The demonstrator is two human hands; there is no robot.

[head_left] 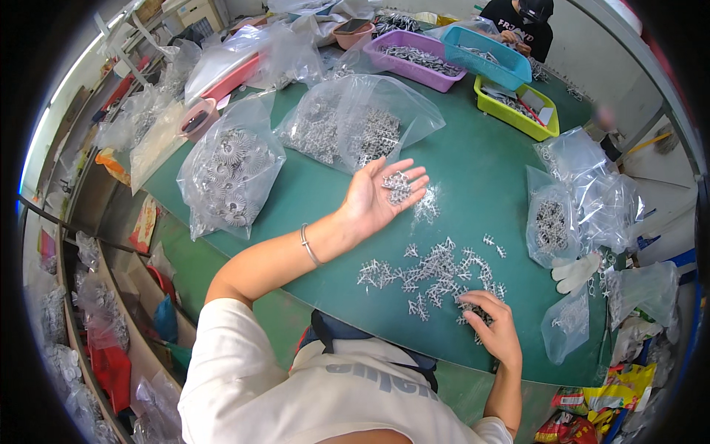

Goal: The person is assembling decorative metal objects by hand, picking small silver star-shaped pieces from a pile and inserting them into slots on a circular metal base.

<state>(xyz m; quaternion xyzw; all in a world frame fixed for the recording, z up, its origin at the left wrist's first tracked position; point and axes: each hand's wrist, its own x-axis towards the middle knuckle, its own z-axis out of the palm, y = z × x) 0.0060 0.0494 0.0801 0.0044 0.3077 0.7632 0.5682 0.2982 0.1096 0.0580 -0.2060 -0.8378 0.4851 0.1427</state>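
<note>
Shelves point(142, 333) left of green tabletop point(481, 192). Left hand point(368, 201) above tabletop, palm up, fingers extended, grey pieces point(398, 188) on palm. Pile point(441, 268) toward near edge. Right hand point(498, 325) at pile's right, fingers curled, grip unclear. Bags point(551, 226) along right edge.

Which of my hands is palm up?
Your left hand, open with grey pieces on its palm; the right hand curls downward at the edge of the pile.
</note>
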